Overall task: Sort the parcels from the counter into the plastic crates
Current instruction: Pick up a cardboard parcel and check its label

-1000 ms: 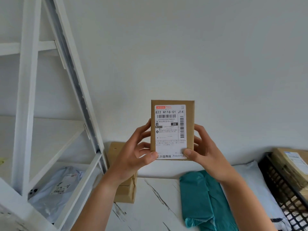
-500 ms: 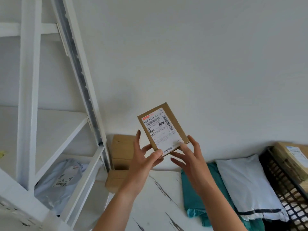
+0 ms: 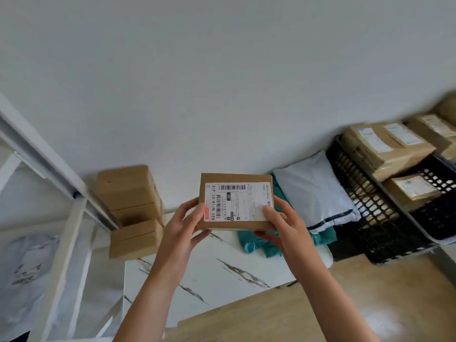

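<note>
Where marble counter (image 3: 222, 267) meets white wall (image 3: 222, 82), cardboard boxes (image 3: 130, 208) stack.

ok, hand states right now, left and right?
Left hand: holding the cardboard box at its left end.
Right hand: holding the same box at its right end.

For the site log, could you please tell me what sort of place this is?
Probably a small parcel-sorting room: a labelled cardboard parcel held up, black plastic crates holding boxes, and mailer bags on the counter.
</note>
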A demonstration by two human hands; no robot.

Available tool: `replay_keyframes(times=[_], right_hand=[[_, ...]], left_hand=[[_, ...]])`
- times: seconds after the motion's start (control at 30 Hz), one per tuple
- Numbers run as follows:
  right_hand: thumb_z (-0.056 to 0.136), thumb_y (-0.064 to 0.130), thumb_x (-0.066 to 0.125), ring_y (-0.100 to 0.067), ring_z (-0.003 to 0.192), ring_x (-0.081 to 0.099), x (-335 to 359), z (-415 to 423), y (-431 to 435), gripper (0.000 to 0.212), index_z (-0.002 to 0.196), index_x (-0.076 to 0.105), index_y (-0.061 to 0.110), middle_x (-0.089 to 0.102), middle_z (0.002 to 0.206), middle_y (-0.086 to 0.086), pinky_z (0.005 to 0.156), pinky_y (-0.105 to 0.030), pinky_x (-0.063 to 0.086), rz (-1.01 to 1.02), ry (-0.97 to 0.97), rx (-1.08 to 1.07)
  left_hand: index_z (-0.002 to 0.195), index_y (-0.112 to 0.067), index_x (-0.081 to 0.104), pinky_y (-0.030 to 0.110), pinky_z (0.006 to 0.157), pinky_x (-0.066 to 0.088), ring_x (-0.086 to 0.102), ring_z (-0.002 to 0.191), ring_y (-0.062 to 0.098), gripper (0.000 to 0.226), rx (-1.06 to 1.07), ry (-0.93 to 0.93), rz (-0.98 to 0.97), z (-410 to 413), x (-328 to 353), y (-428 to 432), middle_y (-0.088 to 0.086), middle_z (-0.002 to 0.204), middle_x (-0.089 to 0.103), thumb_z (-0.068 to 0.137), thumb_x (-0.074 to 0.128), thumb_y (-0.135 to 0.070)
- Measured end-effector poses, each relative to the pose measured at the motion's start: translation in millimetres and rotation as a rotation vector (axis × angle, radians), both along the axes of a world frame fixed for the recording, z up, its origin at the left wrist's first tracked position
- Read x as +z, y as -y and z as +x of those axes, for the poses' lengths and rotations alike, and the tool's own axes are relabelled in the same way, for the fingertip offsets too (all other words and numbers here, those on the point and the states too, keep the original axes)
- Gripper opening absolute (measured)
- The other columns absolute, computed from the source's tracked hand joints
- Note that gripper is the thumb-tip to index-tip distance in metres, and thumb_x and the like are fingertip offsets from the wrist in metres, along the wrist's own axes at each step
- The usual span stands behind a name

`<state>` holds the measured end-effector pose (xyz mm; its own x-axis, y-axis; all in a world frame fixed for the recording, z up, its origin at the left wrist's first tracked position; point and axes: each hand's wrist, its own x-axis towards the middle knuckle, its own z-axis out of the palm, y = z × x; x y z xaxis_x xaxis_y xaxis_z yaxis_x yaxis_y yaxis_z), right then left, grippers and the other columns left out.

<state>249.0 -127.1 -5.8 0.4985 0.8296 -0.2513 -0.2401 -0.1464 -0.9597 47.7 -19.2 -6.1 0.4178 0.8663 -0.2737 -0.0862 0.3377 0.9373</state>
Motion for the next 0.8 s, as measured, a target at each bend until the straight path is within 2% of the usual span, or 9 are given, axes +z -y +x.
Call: replay_keyframes(times=[0.13,0.23,0.4,0.47,0.6,0.7,0.8], right_hand=[[0.084,0.053,0.079,-0.025,0.109,0.074,7,54,39,0.059,0.136,0.066,0.029,0.077,0.115,-0.009,0.093,-0.048,0.062,-0.02,0.047,-0.07],[0.085,0.05,0.077,-0.027,0.107,0.074,17,102,75,0.057,0.135,0.068,0.025,0.076,0.114,-0.012,0.091,-0.048,0.063,-0.021,0.066,-0.135],[0.082,0.051,0.083,-0.026,0.104,0.075,34,191,146,0.06,0.134,0.069,0.026,0.075,0.115,-0.016,0.088,-0.049,0.064,-0.005,0.09,-0.247],[0.081,0.054,0.082,-0.025,0.104,0.075,39,227,176,0.066,0.138,0.066,0.024,0.076,0.114,-0.014,0.087,-0.047,0.064,-0.002,0.113,-0.277],[0.081,0.052,0.076,-0.023,0.104,0.076,49,294,226,0.064,0.138,0.065,0.022,0.078,0.113,-0.008,0.086,-0.045,0.065,0.003,0.149,-0.331],[0.09,0.044,0.073,-0.024,0.104,0.075,52,338,252,0.049,0.136,0.068,0.027,0.077,0.115,-0.01,0.085,-0.046,0.065,-0.017,0.182,-0.36],[0.098,0.037,0.068,-0.022,0.105,0.075,52,377,265,0.037,0.135,0.069,0.029,0.078,0.114,-0.005,0.086,-0.044,0.065,-0.039,0.203,-0.366]], left_hand=[[0.125,-0.019,0.067,0.047,0.096,0.06,0.075,0.11,0.027,0.072,-0.125,-0.058,0.049,53,13,16,0.006,0.113,0.079,0.068,0.077,-0.062],[0.122,-0.018,0.068,0.046,0.093,0.062,0.076,0.106,0.024,0.057,-0.182,-0.087,0.093,108,25,40,0.003,0.11,0.08,0.081,0.083,-0.054],[0.119,-0.016,0.07,0.045,0.092,0.062,0.077,0.101,0.02,0.029,-0.249,-0.089,0.109,213,38,96,0.002,0.107,0.081,0.095,0.068,-0.033],[0.119,-0.015,0.071,0.045,0.092,0.061,0.078,0.1,0.02,0.027,-0.281,-0.071,0.108,256,41,120,0.003,0.107,0.081,0.096,0.067,-0.03],[0.12,-0.012,0.07,0.042,0.09,0.061,0.078,0.1,0.021,0.025,-0.349,-0.036,0.103,334,47,161,0.006,0.107,0.081,0.1,0.064,-0.026],[0.117,-0.01,0.069,0.033,0.082,0.064,0.078,0.099,0.021,0.023,-0.381,-0.022,0.094,381,47,182,0.007,0.106,0.081,0.102,0.063,-0.025],[0.118,-0.008,0.066,0.037,0.086,0.062,0.078,0.098,0.021,0.025,-0.411,-0.022,0.097,420,45,194,0.006,0.105,0.081,0.101,0.064,-0.027]])
